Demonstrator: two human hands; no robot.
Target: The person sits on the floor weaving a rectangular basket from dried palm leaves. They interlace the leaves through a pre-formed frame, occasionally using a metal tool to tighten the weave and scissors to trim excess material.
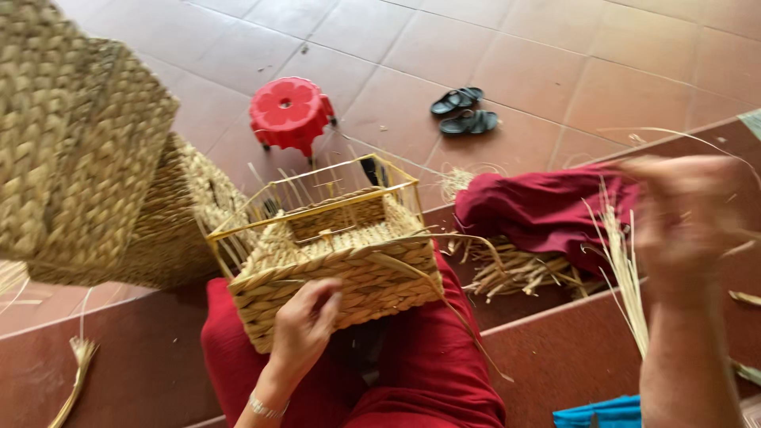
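Straw-coloured and half woven, the basket (337,257) sits on my lap in its yellow wire frame (317,208), and my left hand (305,325) presses its near wall with fingers curled against the weave. My right hand (686,222) is raised and smeared by blur beside loose straw strands (622,269), so I cannot tell whether its fingers pinch them. Finished baskets (79,150) are cut off at the left edge.

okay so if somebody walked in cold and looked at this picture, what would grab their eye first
Probably the half-woven basket on its yellow wire frame, resting on the person's red-clad lap at centre, with the left hand pressed against its near side. Next, the bright red plastic stool on the tiled floor behind it. The finished woven baskets loom large at the left, while the right hand, blurred, holds pale straw strands.
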